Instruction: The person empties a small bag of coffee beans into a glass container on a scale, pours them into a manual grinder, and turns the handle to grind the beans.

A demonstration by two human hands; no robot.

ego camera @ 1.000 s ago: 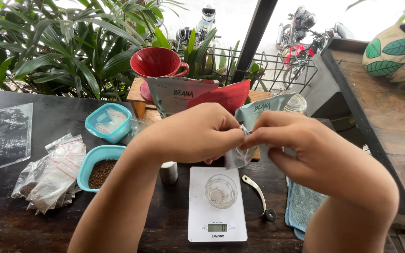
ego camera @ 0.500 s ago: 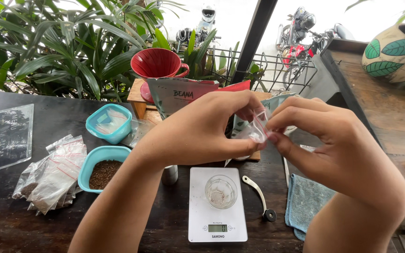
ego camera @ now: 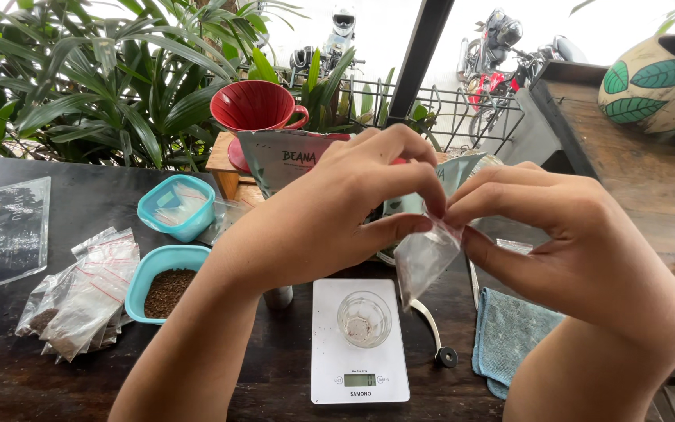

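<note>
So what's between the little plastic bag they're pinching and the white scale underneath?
In the head view, a small clear glass cup stands on the white scale, below the small plastic bag that the left hand and right hand pinch; otherwise only air.

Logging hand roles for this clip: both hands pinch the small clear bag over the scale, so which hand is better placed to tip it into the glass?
Probably the left hand: it sits closest above the small glass on the scale, and the clear bag hangs toward it. The right hand grips from farther out.
</note>
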